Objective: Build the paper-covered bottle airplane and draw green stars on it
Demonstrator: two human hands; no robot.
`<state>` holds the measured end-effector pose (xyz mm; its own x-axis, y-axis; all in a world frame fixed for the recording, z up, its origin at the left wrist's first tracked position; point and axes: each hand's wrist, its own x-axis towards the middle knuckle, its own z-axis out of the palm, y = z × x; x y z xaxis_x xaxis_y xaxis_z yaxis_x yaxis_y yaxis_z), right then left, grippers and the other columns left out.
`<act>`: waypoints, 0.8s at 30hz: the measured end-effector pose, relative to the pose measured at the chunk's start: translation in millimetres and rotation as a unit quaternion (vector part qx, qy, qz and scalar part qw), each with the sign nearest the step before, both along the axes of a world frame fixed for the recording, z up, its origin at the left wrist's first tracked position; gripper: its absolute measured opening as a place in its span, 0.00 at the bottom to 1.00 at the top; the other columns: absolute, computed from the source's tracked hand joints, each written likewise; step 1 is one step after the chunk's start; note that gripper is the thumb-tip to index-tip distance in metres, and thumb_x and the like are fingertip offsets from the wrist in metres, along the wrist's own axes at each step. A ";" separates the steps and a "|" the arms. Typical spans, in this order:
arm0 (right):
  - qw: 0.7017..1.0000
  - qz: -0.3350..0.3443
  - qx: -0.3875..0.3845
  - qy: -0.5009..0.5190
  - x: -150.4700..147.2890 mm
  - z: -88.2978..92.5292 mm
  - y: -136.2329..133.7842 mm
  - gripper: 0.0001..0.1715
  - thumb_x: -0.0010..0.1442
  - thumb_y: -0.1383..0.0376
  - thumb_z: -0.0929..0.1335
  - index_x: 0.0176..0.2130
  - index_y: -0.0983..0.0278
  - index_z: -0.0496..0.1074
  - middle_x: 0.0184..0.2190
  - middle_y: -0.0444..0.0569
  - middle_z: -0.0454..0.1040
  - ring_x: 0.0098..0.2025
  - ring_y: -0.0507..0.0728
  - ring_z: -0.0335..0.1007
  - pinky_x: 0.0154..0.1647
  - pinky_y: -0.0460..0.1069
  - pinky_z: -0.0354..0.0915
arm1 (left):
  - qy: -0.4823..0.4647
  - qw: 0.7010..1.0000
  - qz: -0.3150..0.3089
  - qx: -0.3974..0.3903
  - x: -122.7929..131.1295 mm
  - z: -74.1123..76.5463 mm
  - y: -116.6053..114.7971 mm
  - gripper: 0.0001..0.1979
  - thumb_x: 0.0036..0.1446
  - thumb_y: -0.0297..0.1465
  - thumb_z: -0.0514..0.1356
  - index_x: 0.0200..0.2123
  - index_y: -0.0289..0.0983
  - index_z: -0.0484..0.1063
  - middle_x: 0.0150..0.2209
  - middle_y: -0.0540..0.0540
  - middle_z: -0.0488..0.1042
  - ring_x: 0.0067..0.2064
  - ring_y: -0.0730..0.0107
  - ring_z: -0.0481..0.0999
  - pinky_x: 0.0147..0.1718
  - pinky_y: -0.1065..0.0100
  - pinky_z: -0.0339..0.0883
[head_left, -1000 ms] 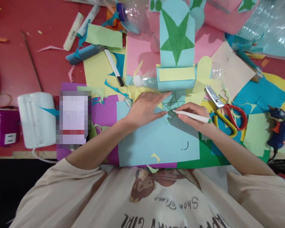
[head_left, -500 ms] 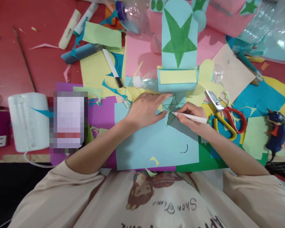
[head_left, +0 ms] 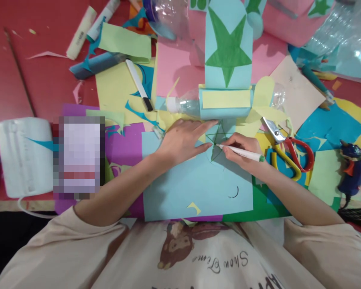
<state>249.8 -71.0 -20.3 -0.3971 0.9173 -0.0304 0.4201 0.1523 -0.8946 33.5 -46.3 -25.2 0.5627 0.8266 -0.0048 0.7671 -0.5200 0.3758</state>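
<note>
A light blue sheet [head_left: 180, 192] lies in front of me, with a green star outline [head_left: 219, 136] drawn near its top edge. My left hand [head_left: 185, 138] rests on the paper at the star's left, fingers spread. A white marker with a green end [head_left: 245, 153] is gripped in my right hand [head_left: 242, 146], its tip touching the star's lower part. Just beyond is a plastic bottle [head_left: 188, 105] wrapped in blue and yellow paper. An upright-looking blue piece with a filled green star [head_left: 228, 44] adjoins the wrap.
Red and yellow scissors [head_left: 284, 148] lie right of my right hand. A blue glue gun [head_left: 351, 170] sits at the far right. To the left are a white device [head_left: 25, 156] and a blurred-out phone-like object [head_left: 81, 156]. Paper scraps and a black-capped marker [head_left: 139, 85] lie around.
The marker tip and my right hand have shifted slightly down and left over the star. My left hand stays beside the drawing. The view has moved a little.
</note>
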 end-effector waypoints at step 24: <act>0.996 0.076 0.042 -0.009 -1.8 5.6 -3.0 0.07 0.56 0.68 0.67 0.26 0.64 0.68 0.20 0.42 0.70 0.22 0.47 0.61 0.23 0.43 0.57 | -0.026 0.999 0.000 0.035 -1.8 -4.6 -1.0 0.26 0.60 0.40 0.57 0.60 0.41 0.62 0.39 0.47 0.77 0.42 0.60 0.75 0.45 0.61 0.64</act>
<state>248.1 -74.0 -14.7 -0.5313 0.8464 0.0350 0.4028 0.2887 -0.8686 31.7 -47.3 -29.8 0.5614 0.8235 0.0819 0.7472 -0.5469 0.3776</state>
